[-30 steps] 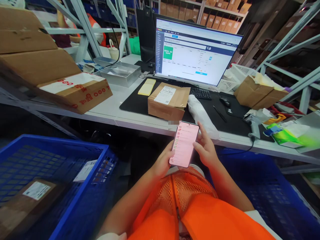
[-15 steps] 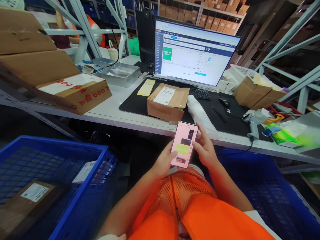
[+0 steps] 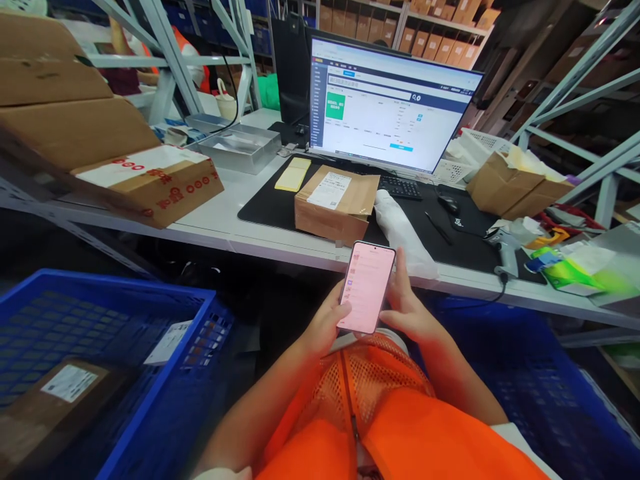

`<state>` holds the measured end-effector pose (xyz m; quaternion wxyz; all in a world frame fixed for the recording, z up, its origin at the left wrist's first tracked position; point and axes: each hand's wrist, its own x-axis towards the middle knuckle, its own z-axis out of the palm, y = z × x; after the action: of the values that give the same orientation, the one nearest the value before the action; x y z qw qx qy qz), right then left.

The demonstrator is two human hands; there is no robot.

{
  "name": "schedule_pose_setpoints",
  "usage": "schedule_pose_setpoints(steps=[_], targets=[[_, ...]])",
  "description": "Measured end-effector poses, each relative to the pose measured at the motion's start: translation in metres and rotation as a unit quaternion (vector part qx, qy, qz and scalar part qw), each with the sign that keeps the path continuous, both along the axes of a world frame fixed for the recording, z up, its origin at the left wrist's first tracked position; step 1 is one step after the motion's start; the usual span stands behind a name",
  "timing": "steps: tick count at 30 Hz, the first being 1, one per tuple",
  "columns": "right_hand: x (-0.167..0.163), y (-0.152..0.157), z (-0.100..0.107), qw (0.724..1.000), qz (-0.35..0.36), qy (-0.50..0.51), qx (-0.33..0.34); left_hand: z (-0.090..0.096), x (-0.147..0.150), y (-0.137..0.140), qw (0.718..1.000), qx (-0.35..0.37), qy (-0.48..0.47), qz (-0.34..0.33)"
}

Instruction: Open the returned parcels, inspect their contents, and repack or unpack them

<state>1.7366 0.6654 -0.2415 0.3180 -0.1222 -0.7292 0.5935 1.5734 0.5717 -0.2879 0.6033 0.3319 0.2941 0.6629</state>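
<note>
Between my two hands, above my lap and in front of the desk edge, is a smartphone (image 3: 369, 287) with a pink screen showing a list. My left hand (image 3: 327, 320) grips its lower left side, thumb on the front. My right hand (image 3: 406, 300) supports the right side, index finger along the edge and thumb by the lower right corner; its other fingers are hidden behind. Just beyond the phone, a brown cardboard parcel (image 3: 327, 217) with a white label lies on the black desk mat (image 3: 270, 207). Beside it rests a white wrapped package (image 3: 405, 233).
A monitor (image 3: 385, 107), keyboard (image 3: 400, 188) and mouse (image 3: 449, 204) stand behind. At right lie a barcode scanner (image 3: 506, 250) and an open carton (image 3: 510, 183). Red-printed boxes (image 3: 165, 190) are at left. Blue crates (image 3: 165, 393) flank me, the left one holding a parcel (image 3: 55, 407).
The phone screen has switched from a chat with pictures to a list. My right thumb has moved down from the screen toward the phone's lower right edge.
</note>
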Motion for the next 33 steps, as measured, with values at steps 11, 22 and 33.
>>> schedule_pose_setpoints(steps=[11, 22, 33], targets=[[-0.011, -0.001, 0.008, 0.976, -0.195, 0.067, -0.071, 0.005, 0.004, -0.003, 0.999, 0.012, -0.003, -0.034], [-0.012, -0.002, 0.016, 0.973, -0.214, 0.059, -0.062, 0.002, 0.005, -0.003, 0.999, 0.013, 0.013, -0.044], [-0.013, -0.001, 0.017, 0.965, -0.255, 0.045, -0.048, 0.0, 0.005, -0.004, 0.999, 0.011, 0.019, -0.043]])
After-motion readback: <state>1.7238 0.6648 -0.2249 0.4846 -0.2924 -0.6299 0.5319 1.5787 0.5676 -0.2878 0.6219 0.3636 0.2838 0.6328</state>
